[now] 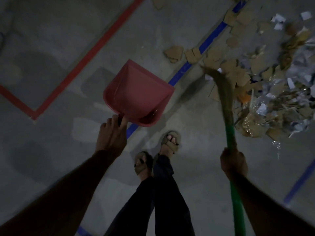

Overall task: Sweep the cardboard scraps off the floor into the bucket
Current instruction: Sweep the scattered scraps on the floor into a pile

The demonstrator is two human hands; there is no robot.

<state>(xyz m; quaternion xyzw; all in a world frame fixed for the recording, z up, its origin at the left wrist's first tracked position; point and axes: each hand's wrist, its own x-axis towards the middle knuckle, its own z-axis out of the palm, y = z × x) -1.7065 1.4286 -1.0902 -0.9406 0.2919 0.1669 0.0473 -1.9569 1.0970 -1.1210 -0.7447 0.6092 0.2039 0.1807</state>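
My left hand (111, 135) grips the short handle of a red dustpan (138, 92), which hangs over the floor with its mouth pointing away from me. My right hand (233, 162) holds a broom by its green handle (237, 201). The straw-coloured broom head (219, 86) reaches up to the near edge of a big heap of cardboard scraps (238, 72), mixed with white paper bits and clear plastic, at the upper right. A few loose cardboard pieces (173, 52) lie apart to the left of the heap. No bucket is in view.
The floor is grey concrete, marked with a red tape line (95, 53) on the left and a blue tape line (209, 38) running under the scraps. My two feet in sandals (170, 143) stand between the dustpan and the broom.
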